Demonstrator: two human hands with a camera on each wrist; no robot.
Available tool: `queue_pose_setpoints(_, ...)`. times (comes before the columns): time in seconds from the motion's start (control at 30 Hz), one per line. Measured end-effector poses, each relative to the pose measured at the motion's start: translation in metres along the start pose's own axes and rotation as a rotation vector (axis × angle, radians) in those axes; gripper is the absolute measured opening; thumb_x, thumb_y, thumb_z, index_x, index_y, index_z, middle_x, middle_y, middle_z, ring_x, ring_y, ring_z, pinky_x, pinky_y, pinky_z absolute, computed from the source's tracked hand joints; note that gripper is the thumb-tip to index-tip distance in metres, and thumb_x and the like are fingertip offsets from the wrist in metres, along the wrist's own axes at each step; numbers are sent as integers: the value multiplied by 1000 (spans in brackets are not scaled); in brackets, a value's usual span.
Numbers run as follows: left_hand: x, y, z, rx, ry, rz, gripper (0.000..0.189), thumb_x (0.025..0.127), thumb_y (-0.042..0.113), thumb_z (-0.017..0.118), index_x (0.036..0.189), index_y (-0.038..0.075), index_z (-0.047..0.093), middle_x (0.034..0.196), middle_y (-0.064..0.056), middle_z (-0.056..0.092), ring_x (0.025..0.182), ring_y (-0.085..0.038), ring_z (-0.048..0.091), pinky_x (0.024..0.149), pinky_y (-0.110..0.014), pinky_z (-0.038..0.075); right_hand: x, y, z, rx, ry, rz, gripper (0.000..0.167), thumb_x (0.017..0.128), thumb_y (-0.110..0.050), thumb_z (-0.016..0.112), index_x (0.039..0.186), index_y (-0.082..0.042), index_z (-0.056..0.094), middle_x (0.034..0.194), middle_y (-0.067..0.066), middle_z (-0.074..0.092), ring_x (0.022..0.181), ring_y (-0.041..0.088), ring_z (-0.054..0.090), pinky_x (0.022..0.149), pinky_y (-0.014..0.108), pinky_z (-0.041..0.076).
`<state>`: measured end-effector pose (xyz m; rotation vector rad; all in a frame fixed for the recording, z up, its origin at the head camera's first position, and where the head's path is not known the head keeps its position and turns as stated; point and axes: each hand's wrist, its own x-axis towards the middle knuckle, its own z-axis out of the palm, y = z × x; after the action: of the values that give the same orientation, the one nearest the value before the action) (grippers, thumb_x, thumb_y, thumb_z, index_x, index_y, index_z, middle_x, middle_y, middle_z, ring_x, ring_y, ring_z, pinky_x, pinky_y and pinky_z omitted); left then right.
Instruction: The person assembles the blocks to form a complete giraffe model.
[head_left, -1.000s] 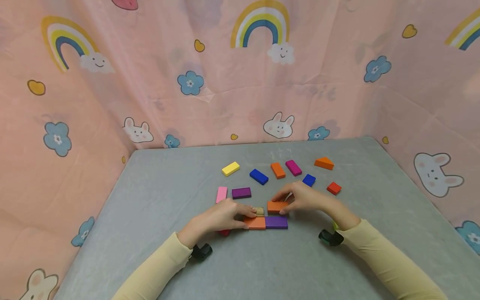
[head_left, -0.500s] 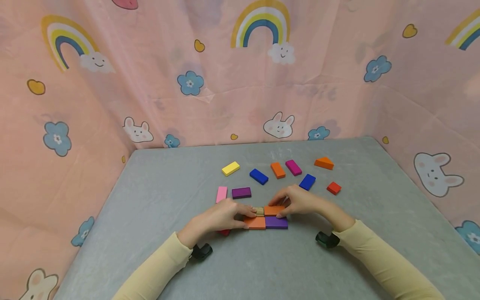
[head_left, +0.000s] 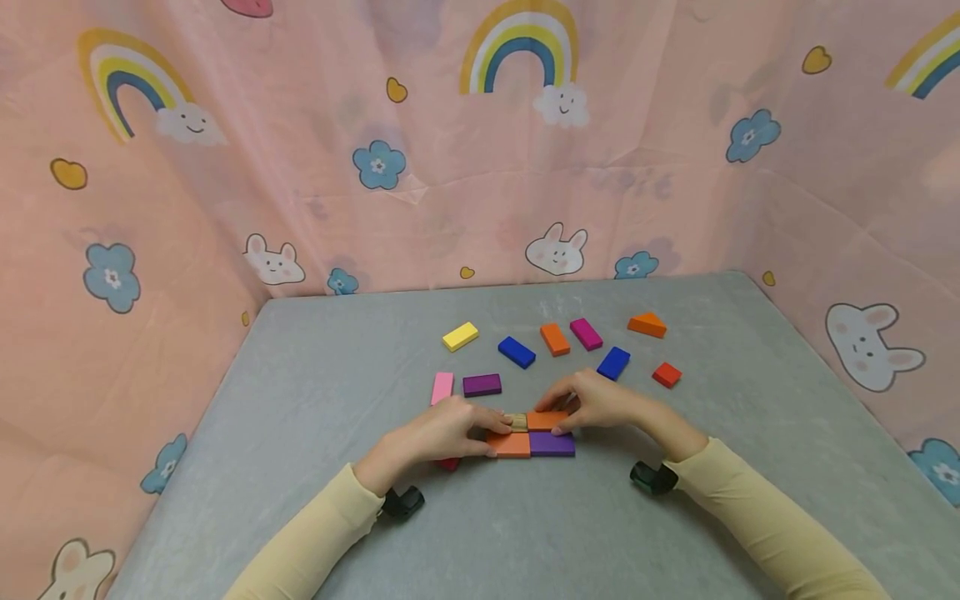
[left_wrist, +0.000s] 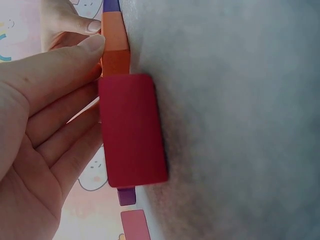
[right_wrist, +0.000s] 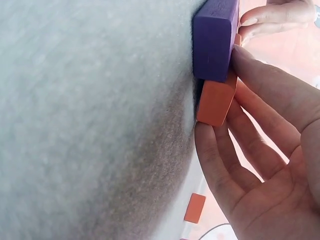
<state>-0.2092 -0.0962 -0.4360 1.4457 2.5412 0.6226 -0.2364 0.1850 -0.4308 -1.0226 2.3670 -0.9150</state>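
In the head view, flat blocks lie in two rows on the grey table. The front row has an orange block (head_left: 513,447) and a violet block (head_left: 552,445); behind them are a plain wooden block (head_left: 519,423) and a second orange block (head_left: 543,420). My left hand (head_left: 447,430) holds the front orange block at its left end, thumb in front and fingers reaching over to the wooden one. With thumb and fingers, my right hand (head_left: 600,402) grips the rear orange block, which meets the wooden block end to end. A red block (left_wrist: 132,130) lies under the left hand.
Near the left hand are a pink block (head_left: 442,387) and a dark purple block (head_left: 482,385). Farther back lie yellow (head_left: 461,336), blue (head_left: 517,352), orange (head_left: 555,339), magenta (head_left: 586,333) and red (head_left: 667,375) blocks, plus an orange triangular one (head_left: 647,324). A patterned curtain surrounds the table.
My right hand has slid the rear orange block left and slightly toward me, up to the wooden block, and now stays there. The left hand has kept its place.
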Motion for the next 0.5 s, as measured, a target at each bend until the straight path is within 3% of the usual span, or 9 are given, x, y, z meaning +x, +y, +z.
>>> queue_pose_setpoints(0.5, 0, 2, -2, -4, 0, 1, 35, 84, 27, 72, 117, 17, 69, 125, 2, 63, 118, -8, 57, 96, -24, 48, -1, 2, 1, 29, -14, -4, 34, 82, -23, 75, 114, -14, 69, 111, -1, 69, 102, 15, 65, 84, 28, 55)
